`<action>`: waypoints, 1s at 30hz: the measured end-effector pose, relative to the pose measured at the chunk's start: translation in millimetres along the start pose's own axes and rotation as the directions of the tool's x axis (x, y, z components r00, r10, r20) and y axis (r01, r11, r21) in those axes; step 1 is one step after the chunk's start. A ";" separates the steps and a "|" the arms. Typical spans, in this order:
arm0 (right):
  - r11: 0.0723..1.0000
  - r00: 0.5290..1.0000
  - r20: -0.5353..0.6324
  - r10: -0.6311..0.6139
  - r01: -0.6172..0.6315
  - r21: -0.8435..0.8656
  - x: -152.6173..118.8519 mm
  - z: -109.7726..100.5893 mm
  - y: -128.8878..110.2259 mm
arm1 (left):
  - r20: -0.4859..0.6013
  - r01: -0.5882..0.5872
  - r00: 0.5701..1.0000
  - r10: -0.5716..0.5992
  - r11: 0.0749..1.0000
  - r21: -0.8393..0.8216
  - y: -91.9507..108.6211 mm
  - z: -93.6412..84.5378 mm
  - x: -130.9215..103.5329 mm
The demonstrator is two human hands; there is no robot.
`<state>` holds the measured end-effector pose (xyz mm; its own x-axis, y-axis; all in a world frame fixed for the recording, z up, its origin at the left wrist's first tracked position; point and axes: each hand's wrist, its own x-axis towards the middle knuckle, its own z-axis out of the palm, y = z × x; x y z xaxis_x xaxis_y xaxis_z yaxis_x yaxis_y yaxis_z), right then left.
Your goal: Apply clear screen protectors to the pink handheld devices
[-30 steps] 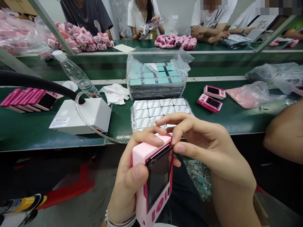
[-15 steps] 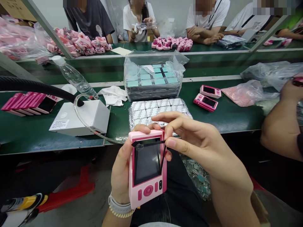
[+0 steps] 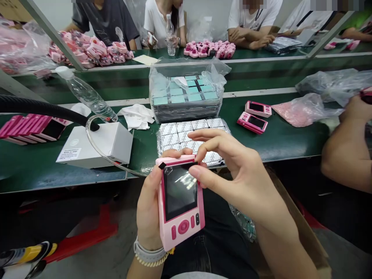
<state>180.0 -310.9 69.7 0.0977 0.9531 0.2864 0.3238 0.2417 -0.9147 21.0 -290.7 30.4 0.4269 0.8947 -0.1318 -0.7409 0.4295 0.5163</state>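
My left hand [image 3: 149,205] is closed around a pink handheld device [image 3: 167,238], held upright and slightly tilted, its screen and dark-pink buttons facing me. A clear, black-edged screen cover [image 3: 180,192] lies over the screen, nearly flat. Its black upper-left corner juts onto the pink frame near my left thumb. At the upper-right corner, my right hand [image 3: 232,170] pinches the cover's edge between thumb and forefinger, the other fingers curved above. The fingertips partly hide that corner. Behind the hands lies a bagged block of white printed pieces [image 3: 171,139].
A grey box [image 3: 93,145] with a hose stands left, near a plastic bottle [image 3: 90,97] and stacked pink devices [image 3: 35,126]. A bagged stack of screens [image 3: 186,106] sits behind. Two pink devices [image 3: 252,122] lie right. A co-worker's arm [image 3: 345,151] reaches in; others sit opposite.
The screen cover has come down from a tilt to lie almost flat over the screen. My right fingers moved slightly left and up with it. Across the bench, a person now holds a bottle upright.
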 end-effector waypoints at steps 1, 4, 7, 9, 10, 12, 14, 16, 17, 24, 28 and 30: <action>1.000 0.999 -0.029 -0.018 0.017 -0.024 -0.1 2.9 0.5 | -0.009 -0.019 1.000 0.019 1.000 0.013 -0.3 -0.3 0.1; 0.998 0.996 -0.078 -0.032 0.027 -0.054 -0.1 10.7 2.5 | -0.024 -0.047 0.999 0.048 0.998 0.046 -1.0 -2.8 0.4; 1.000 0.998 -0.069 0.009 -0.009 -0.008 0.5 15.2 3.6 | -0.047 -0.056 0.997 0.059 0.996 0.068 -1.4 -3.2 0.5; 0.999 0.998 -0.059 0.034 -0.033 0.027 0.9 16.2 3.6 | -0.066 -0.065 0.995 0.069 0.996 0.059 -1.3 -0.2 0.3; 0.998 0.998 -0.055 0.043 -0.041 0.039 1.1 16.2 3.5 | -0.076 -0.071 0.994 0.075 0.996 0.055 -1.3 2.1 0.1; 0.997 0.998 -0.043 0.053 -0.051 0.051 1.2 15.9 3.0 | -0.090 -0.095 0.991 0.100 0.994 0.056 -1.1 7.0 -0.2; 0.997 0.998 -0.038 0.052 -0.050 0.051 1.2 15.4 2.5 | -0.090 -0.112 0.989 0.118 0.992 0.064 -0.8 10.4 -0.3; 0.998 0.998 -0.041 0.043 -0.041 0.052 1.1 15.2 2.1 | -0.082 -0.118 0.989 0.123 0.991 0.070 -0.8 11.4 -0.2; 0.998 0.998 -0.045 0.039 -0.036 0.052 1.1 15.3 2.1 | -0.080 -0.115 0.989 0.121 0.991 0.072 -0.9 11.0 -0.2; 0.996 0.995 -0.085 0.047 -0.040 0.082 0.9 18.2 4.9 | -0.093 -0.129 0.985 0.144 0.980 0.150 -3.1 2.8 0.8; 0.999 0.995 -0.100 -0.012 0.016 0.030 -0.1 18.7 8.0 | -0.054 -0.090 0.994 0.095 0.992 0.085 -2.0 -0.8 3.4; 0.997 0.991 -0.117 -0.073 0.068 -0.041 -2.1 18.2 8.9 | -0.030 -0.073 0.997 0.074 0.997 0.034 -0.9 -2.8 5.0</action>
<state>165.5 -307.4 55.7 0.1830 0.9053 0.3834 0.3681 0.2985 -0.8806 22.3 -286.2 26.9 0.3550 0.9274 -0.1184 -0.7520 0.3585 0.5531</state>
